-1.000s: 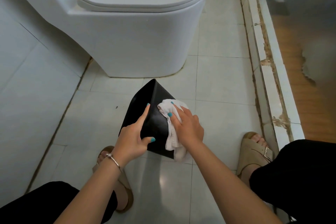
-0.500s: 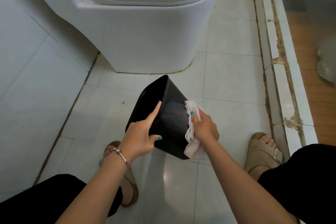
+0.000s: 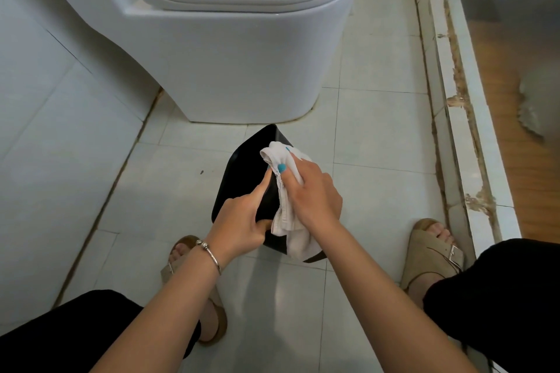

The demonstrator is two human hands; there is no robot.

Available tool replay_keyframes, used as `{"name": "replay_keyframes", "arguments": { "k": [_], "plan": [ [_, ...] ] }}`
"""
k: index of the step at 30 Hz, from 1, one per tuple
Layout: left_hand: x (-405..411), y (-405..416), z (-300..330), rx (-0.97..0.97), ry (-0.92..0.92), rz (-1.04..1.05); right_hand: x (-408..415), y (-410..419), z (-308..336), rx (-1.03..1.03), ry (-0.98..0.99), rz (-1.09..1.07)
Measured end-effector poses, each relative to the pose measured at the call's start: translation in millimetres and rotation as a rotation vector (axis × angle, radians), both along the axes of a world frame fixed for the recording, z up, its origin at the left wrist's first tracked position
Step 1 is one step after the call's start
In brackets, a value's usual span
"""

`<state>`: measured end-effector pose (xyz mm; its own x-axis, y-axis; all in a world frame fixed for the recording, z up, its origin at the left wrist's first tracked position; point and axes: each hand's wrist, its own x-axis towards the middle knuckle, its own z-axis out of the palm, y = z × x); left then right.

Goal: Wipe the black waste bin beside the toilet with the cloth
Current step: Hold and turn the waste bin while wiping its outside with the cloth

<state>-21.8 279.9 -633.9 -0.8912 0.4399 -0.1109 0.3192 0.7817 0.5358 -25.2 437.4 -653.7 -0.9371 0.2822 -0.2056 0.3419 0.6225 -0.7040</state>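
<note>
The black waste bin [image 3: 242, 172] is tilted over the floor tiles just in front of the toilet, its dark glossy side facing up. My left hand [image 3: 242, 221] grips the bin's near edge, index finger stretched along the side and thumb tucked under. My right hand [image 3: 312, 194] holds a crumpled white cloth [image 3: 286, 218] and presses it on the bin's upper face. The cloth bunches above my fingers near the bin's top corner and hangs down past its lower edge. Much of the bin is hidden under both hands and the cloth.
A white toilet [image 3: 242, 48] with its lid down stands right behind the bin. A tiled wall [image 3: 54, 118] runs along the left. A raised, chipped white threshold [image 3: 454, 118] borders the right, with wooden floor beyond. My sandalled feet [image 3: 430, 254] flank the bin.
My right hand with the cloth has slid from the bin's right edge up across its upper face toward the top corner. The left hand keeps its hold on the bin.
</note>
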Motion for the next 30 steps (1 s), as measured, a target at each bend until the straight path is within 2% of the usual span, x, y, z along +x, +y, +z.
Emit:
{"name": "replay_keyframes", "arguments": {
  "k": [5, 15, 26, 30],
  "plan": [
    [-3.7, 3.4, -0.3, 0.023, 0.006, -0.031, -28.6, 10.9, -2.7, -0.013, -0.046, 0.003],
    [11.5, -2.9, -7.3, 0.048, 0.01, 0.033, -96.5, 18.7, -27.0, 0.033, -0.225, 0.086],
    [14.0, -12.3, -14.5, 0.125, -0.08, 0.18, -82.5, 32.7, -54.3, -0.007, -0.313, 0.055],
    [12.3, -20.5, -17.7, 0.125, -0.071, 0.154, -64.5, 46.7, -68.9, -0.015, -0.386, -0.016]
  ]
}}
